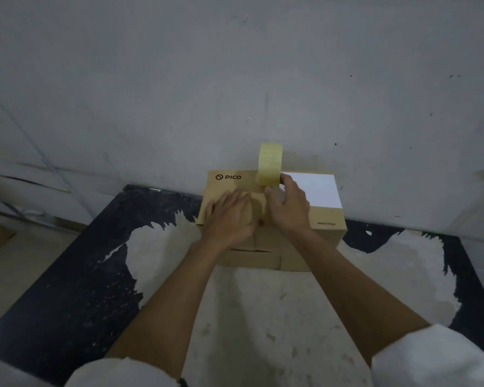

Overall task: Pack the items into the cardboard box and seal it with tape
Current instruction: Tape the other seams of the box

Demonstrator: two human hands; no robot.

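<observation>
Head view. A closed cardboard box (271, 219), printed "PICO" at its far left corner, stood on the far part of the counter (263, 317), close against a grey wall (235, 79). A white label (313, 189) covered the far right part of the box top, and small dark print, too blurred to read, ran along the near right edge.

The left hand (229, 216) lay palm down on the left half of the box top, fingers straight and together, pressing flat and gripping nothing. The right hand (288, 205) rested just beside it on the right, its fingers curled round the lower part of a roll of tan tape (270, 163). The roll stood upright on edge at the far middle of the box top, its upper half rising against the wall. A strip of tape (259, 205) of the same colour as the cardboard appeared to run from the roll toward the near edge between the two hands; its exact limits could not be told.

The counter surface was dark (67, 275) with a large, worn pale patch at its middle, on which the box partly stood. Both forearms were bare, with white sleeves (436, 358) pushed up at the near edge of the view.
</observation>
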